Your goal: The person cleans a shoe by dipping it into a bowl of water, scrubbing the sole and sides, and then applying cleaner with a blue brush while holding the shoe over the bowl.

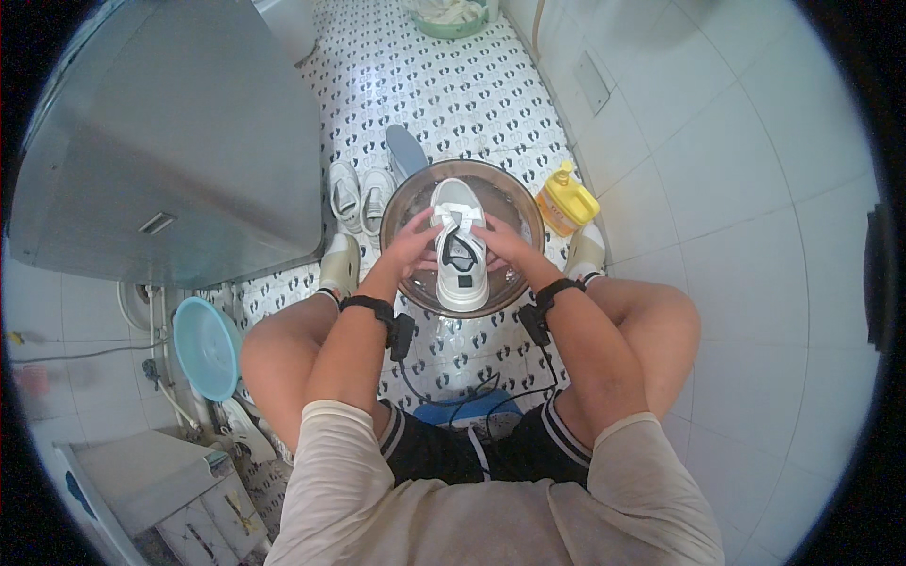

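A white sneaker (462,283) with a grey toe and black lining is held between my two hands, over a brown translucent basin (522,193). Its toe points away from me, its heel toward me. My left hand (413,247) grips the shoe's left side, thumb near the laces. On the opposite side my right hand (502,243) holds it the same way. Under the shoe, parts of the fingers are hidden. Water seems to lie in the basin.
A yellow jug (566,203) stands right of the basin. Left of it are a pair of white shoes (361,198) and a grey-blue insole (406,151). A light-blue basin (207,349) leans by pipes below a large grey appliance (170,141). A green basin (448,28) holds cloth far ahead.
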`<state>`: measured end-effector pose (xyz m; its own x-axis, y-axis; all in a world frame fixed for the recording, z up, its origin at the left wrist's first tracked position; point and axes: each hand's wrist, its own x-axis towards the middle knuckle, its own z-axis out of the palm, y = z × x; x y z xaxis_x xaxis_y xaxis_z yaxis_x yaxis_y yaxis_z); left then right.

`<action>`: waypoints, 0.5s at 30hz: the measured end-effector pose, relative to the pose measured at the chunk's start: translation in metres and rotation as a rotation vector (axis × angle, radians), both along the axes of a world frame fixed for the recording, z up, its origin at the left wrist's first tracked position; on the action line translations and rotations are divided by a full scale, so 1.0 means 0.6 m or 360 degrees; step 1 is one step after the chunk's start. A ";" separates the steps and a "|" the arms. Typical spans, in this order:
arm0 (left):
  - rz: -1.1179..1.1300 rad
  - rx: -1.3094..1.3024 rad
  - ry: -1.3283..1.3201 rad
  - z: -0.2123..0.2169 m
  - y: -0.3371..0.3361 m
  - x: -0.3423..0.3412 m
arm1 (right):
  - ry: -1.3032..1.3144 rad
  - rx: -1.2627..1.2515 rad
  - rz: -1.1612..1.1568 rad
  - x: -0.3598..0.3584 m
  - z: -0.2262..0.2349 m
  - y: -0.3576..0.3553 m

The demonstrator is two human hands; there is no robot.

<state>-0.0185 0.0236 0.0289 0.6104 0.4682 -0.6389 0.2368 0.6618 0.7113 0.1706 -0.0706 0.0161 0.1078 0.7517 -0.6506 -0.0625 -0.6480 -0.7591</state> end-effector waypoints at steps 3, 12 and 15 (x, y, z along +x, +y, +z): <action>0.0029 0.0031 0.0072 -0.028 -0.001 0.002 | -0.0027 -0.0041 0.0014 -0.003 -0.008 0.002; 0.0070 -0.0029 0.0132 -0.060 0.001 0.007 | -0.0018 -0.0121 -0.0013 -0.002 -0.027 -0.003; 0.0068 -0.0077 0.0155 -0.064 0.002 0.011 | -0.0046 -0.0124 -0.0077 0.000 -0.039 -0.004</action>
<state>-0.0121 0.0249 -0.0092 0.5245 0.4595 -0.7168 0.2740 0.7060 0.6531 0.1704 -0.0728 -0.0072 0.1626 0.6922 -0.7031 -0.0740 -0.7020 -0.7083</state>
